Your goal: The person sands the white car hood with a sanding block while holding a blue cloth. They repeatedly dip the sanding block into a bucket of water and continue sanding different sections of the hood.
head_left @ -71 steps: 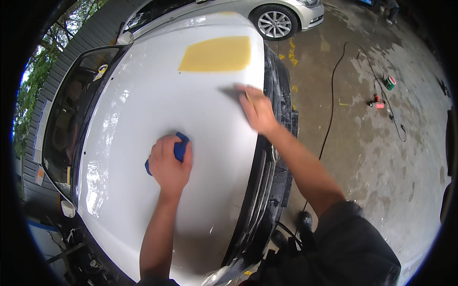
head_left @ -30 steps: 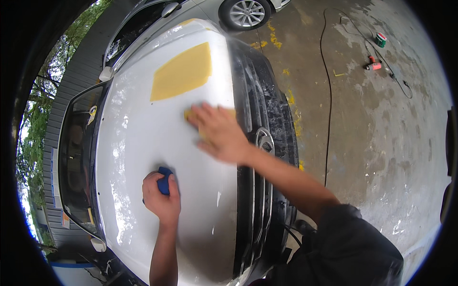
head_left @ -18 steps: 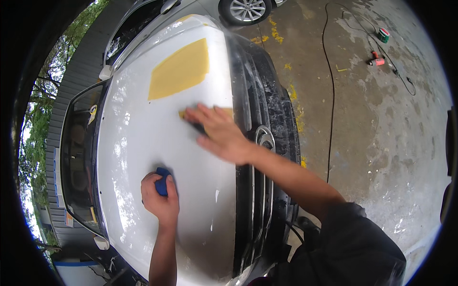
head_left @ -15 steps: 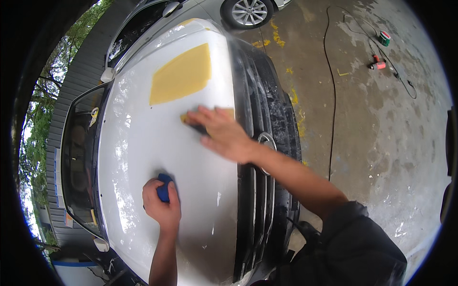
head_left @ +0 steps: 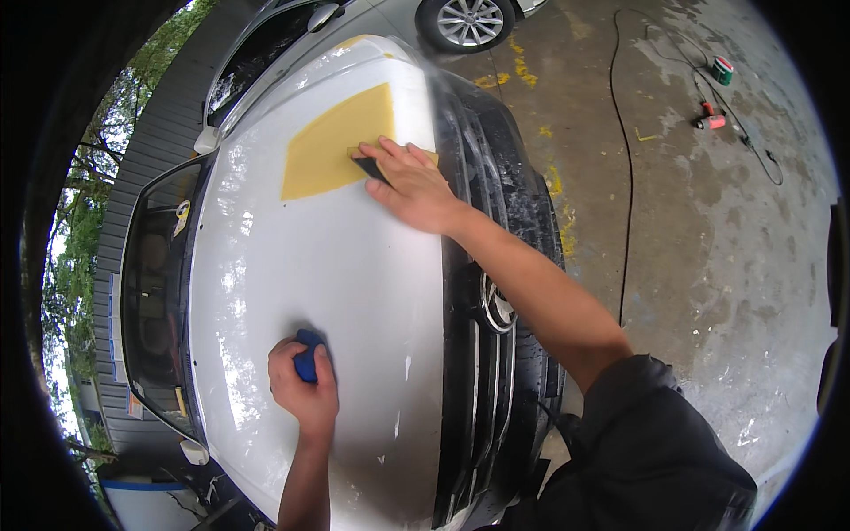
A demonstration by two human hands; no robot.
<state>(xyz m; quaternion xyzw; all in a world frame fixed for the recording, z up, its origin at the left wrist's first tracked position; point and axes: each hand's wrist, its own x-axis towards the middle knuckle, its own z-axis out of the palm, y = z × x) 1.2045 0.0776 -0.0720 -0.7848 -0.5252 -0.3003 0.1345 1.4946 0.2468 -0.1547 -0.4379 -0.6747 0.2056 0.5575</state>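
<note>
The car's white hood point(head_left: 292, 265) stretches out before me, with a large mustard-yellow patch point(head_left: 323, 146) on its far part. My right hand point(head_left: 414, 188) lies over a dark sanding block point(head_left: 370, 168) with yellowish paper around it, pressing it to the hood at the patch's near right edge. The fingers reach across the block, and the palm hides most of it. Nearer to me, my left hand point(head_left: 303, 389) is closed around a crumpled blue cloth or sponge point(head_left: 308, 356); which of the two I cannot tell. It rests on the white paint.
Along the hood's right runs the black grille point(head_left: 474, 372) with a chrome emblem. At the left is the windshield point(head_left: 155, 292). A silver car's wheel point(head_left: 465, 22) stands beyond. On the wet floor lie a black hose point(head_left: 627, 203), a red tool point(head_left: 710, 122) and a green tub point(head_left: 722, 71).
My right hand has slid the sanding block away from me across the hood, from bare white paint onto the yellow patch's edge. My left hand keeps its place with the blue thing.
</note>
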